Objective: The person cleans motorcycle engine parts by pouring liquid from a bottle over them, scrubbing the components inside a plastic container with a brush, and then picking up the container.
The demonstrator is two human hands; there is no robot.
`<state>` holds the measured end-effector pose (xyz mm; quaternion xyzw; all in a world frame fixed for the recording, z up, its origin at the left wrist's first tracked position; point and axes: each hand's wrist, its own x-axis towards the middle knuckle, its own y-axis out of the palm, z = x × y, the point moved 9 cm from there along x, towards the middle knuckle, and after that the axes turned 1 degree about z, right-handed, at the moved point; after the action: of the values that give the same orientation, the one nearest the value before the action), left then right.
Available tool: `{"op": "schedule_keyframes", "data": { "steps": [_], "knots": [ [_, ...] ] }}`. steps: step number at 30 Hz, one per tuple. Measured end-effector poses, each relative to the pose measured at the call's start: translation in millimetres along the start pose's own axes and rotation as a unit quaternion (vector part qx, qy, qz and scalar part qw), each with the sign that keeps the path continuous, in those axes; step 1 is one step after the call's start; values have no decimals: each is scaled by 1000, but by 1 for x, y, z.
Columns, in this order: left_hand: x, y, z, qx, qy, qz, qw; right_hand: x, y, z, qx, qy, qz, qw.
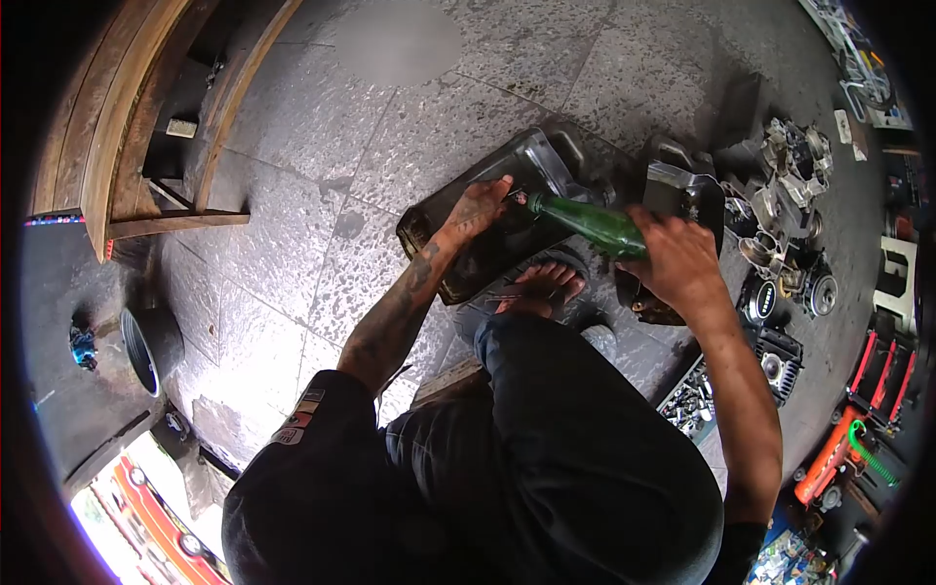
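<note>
My right hand (680,255) is wrapped round the wide end of a green glass bottle (590,222), which lies tilted with its neck pointing left. The bottle's mouth is close to my left hand (478,208), over a dark, oily container (458,255) on the floor. The fingers of my left hand are pinched at a small thing near the bottle's mouth, too small to name. A second dark container (673,180) stands to the right, partly behind my right hand.
Metal engine parts (795,166) lie on the tiled floor at the right, near a tray of small parts (690,402). An orange jack (829,456) is farther right. A wooden bench (127,127) stands upper left, above a dark bucket (153,349). My foot (546,283) is beside the container.
</note>
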<state>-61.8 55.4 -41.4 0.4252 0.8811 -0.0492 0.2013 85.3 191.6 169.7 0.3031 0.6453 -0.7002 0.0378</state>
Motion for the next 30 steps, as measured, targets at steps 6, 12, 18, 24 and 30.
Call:
{"op": "schedule_keyframes", "data": {
  "steps": [6,12,18,24,30],
  "knots": [
    [-13,3,-24,106,-66,-9,992,1,-2,-2,1,14,28,1000],
    [-15,-12,-26,201,43,-69,976,4,2,-6,-10,15,32,999],
    [-19,-15,-37,264,95,-78,957,4,2,-7,4,16,21,1000],
    [-17,-26,-46,168,123,-68,976,3,4,-13,-2,10,6,1000],
    [-19,-34,-45,76,91,-53,992,0,6,-17,2,17,-9,1000]
  ]
}}
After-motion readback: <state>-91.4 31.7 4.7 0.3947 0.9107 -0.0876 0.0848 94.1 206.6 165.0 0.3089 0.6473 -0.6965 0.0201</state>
